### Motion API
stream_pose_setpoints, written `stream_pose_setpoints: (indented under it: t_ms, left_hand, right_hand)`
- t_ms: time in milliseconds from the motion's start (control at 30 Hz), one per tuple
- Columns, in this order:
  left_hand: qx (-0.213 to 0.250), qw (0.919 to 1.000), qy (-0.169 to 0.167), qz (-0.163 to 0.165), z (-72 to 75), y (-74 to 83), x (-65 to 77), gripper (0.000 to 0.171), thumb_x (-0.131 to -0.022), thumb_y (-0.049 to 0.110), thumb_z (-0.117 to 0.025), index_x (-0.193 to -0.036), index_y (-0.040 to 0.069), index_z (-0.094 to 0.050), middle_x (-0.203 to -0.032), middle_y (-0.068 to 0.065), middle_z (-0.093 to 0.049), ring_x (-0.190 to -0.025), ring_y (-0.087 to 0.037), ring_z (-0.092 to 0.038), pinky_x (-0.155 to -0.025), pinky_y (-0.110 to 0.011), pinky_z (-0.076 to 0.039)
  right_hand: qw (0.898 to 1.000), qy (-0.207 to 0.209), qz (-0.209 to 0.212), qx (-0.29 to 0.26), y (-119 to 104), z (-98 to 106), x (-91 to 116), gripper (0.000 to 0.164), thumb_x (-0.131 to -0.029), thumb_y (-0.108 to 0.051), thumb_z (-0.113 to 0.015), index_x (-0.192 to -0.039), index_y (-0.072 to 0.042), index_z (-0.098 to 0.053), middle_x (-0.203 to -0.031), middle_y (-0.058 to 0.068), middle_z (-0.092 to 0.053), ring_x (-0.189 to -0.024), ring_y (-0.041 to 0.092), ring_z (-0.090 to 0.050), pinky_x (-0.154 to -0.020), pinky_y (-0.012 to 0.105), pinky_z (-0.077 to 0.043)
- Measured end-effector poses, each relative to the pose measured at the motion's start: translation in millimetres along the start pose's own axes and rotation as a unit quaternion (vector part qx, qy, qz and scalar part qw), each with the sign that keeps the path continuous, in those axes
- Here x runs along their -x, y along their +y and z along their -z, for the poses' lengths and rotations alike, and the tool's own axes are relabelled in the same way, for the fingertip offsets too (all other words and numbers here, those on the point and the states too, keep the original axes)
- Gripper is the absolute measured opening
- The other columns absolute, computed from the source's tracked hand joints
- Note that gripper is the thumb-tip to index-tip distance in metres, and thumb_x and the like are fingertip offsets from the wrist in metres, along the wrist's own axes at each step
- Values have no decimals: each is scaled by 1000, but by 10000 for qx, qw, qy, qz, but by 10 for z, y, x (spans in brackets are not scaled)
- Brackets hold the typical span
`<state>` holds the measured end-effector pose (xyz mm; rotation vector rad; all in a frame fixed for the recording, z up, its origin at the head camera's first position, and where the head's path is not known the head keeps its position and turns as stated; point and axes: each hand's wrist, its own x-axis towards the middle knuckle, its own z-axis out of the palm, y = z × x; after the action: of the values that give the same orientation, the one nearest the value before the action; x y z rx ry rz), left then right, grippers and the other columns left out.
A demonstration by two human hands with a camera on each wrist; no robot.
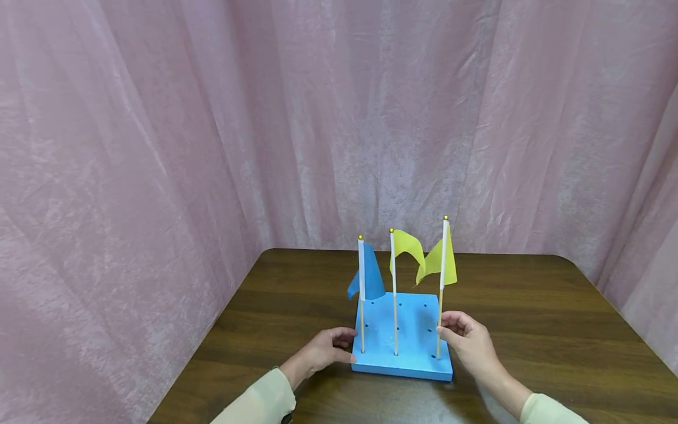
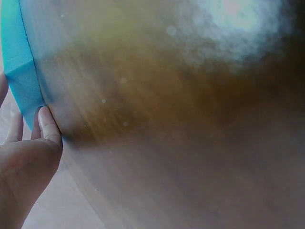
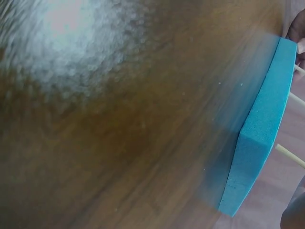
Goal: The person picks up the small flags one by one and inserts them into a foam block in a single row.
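A light-blue board with several small holes lies on the table. Two flags stand upright along its front row: a blue flag at the left and a yellow flag in the middle. My right hand pinches the wooden stick of another yellow flag between thumb and fingers. That stick's lower end is close to the front-right hole; whether it is inside cannot be told. My left hand touches the board's left edge, its thumb at the front-left corner.
The brown wooden table extends around the board and has rounded far corners. Pink curtains hang behind it and along both sides. In both wrist views a bright reflection lies on the tabletop.
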<state>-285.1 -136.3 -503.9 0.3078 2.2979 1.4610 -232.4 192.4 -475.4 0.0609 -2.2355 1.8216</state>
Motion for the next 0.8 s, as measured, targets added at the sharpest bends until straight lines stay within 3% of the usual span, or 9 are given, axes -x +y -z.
stream_pose_setpoints:
  t_ms: [500, 800]
  left_hand:
    - [73, 10000, -10, -66, -11, 16, 29, 50, -81, 7, -82, -127, 12, -64, -121, -4, -62, -110, -26, -55, -97, -48, -47]
    - [67, 9999, -7, -94, -5, 20, 43, 51, -81, 6, -82, -128, 12, -64, -121, -4, -62, -111, -26, -55, -97, -49, -47]
  right_hand:
    - [9999, 39, 89, -132, 27, -72, 16, 20, -86, 5, -72, -104, 9, -64, -87, 10, -67, -77, 11, -61, -66, 23, -51]
    - [9999, -35, 83, 58, 34, -71, 22, 19, -86, 3, -73, -102, 8, -65, -87, 10, -67, -78, 11, -59, -67, 23, -50]
